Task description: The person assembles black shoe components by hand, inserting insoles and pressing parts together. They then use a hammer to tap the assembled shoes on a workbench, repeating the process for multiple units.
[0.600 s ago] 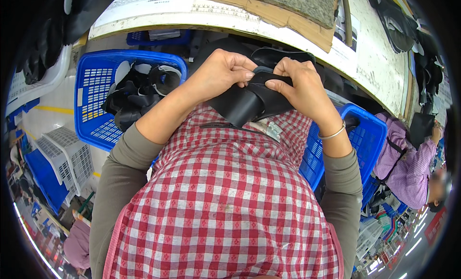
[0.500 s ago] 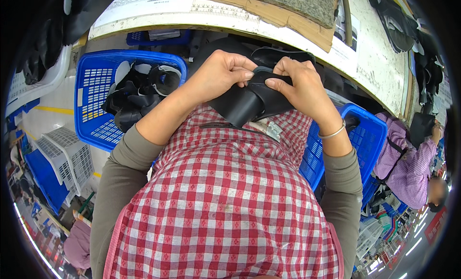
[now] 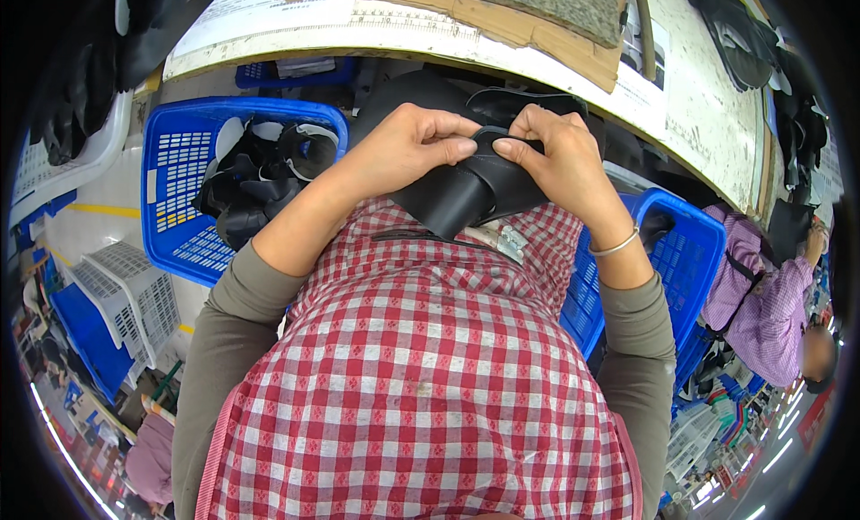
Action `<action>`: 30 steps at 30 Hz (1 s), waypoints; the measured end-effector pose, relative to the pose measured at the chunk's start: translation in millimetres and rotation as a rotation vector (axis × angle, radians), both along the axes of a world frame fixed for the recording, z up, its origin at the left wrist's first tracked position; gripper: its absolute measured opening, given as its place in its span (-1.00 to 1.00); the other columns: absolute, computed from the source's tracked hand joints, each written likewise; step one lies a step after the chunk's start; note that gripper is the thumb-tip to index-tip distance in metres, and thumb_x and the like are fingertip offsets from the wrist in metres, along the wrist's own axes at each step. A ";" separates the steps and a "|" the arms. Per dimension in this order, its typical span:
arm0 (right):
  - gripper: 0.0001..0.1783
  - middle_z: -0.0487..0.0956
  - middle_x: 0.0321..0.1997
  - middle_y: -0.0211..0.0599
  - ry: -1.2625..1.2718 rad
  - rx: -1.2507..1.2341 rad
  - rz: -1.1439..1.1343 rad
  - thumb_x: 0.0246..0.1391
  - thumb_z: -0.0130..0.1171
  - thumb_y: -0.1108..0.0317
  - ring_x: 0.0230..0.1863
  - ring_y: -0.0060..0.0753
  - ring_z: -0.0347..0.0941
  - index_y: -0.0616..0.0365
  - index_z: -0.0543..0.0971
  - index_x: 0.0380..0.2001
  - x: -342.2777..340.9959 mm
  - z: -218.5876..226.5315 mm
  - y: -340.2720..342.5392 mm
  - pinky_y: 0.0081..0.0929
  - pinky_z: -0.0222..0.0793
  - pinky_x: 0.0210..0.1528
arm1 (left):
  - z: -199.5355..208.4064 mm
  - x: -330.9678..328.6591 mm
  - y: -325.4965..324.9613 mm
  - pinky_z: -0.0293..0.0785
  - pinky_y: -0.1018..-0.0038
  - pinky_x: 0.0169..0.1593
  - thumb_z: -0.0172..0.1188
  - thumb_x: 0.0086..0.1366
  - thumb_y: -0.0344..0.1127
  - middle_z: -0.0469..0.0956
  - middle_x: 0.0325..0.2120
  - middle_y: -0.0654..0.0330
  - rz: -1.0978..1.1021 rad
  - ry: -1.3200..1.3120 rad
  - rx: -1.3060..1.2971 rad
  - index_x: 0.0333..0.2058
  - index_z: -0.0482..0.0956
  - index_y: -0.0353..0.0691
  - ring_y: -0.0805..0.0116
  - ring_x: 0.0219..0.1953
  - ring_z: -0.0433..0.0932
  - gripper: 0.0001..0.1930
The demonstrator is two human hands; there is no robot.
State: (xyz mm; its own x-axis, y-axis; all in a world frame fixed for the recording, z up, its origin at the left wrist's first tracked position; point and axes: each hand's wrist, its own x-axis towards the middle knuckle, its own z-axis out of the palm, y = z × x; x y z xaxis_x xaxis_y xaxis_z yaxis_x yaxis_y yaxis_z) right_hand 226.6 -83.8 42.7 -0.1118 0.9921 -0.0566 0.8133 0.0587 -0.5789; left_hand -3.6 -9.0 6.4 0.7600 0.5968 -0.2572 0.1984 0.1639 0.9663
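Observation:
A black leather piece (image 3: 459, 196), curved and stitched like part of a shoe upper, hangs between my hands over my lap. My left hand (image 3: 414, 148) pinches its upper edge between thumb and fingers. Close by, my right hand (image 3: 560, 153) grips the same edge, its thumb pressed on the black surface. The two thumb tips nearly meet at a small rounded tab (image 3: 488, 133). Further black pieces (image 3: 528, 103) lie behind and under the one I hold; their outlines merge, so I cannot tell them apart.
At my left stands a blue basket (image 3: 179, 175) with black pieces (image 3: 255, 184) inside. Another blue basket (image 3: 685, 251) is at my right. Ahead runs a white worktable (image 3: 412, 27) bearing a stone slab (image 3: 537, 5) on cardboard. A person in a purple checked top (image 3: 761, 296) works at the far right.
My left thumb has slid right along the edge, closer to the right thumb. The right hand stays nearly in place, and both hands keep hold of the black piece.

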 end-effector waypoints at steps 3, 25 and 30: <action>-0.69 0.68 -0.44 -0.25 -0.042 0.037 0.003 0.09 0.43 0.09 -0.40 -0.15 0.56 0.09 0.64 -0.40 -2.9 -2.0 -1.7 -0.29 0.33 -0.07 | -2.1 4.7 -11.1 0.50 0.62 -0.18 0.33 0.40 -0.32 0.68 -0.35 0.30 0.050 0.037 0.039 -0.02 0.71 -0.39 0.65 -0.29 0.54 -0.71; -0.41 0.75 -0.24 -0.01 0.248 -0.055 -0.311 0.00 0.56 0.15 -0.29 -0.23 0.72 0.33 0.67 0.02 7.1 -3.7 -33.4 -0.39 0.60 -0.20 | -7.6 -7.3 -12.6 0.48 0.58 -0.14 0.39 0.33 -0.35 0.60 -0.30 0.32 0.055 -0.051 -0.052 -0.02 0.74 -0.30 0.56 -0.25 0.54 -0.72; -0.40 0.74 -0.23 0.01 0.274 -0.086 -0.306 0.01 0.54 0.14 -0.28 -0.18 0.72 0.32 0.66 0.02 4.6 -7.5 -34.2 -0.36 0.60 -0.18 | -9.3 -1.5 -7.8 0.50 0.57 -0.11 0.39 0.32 -0.40 0.60 -0.30 0.33 -0.045 -0.059 0.116 -0.02 0.74 -0.29 0.56 -0.23 0.56 -0.72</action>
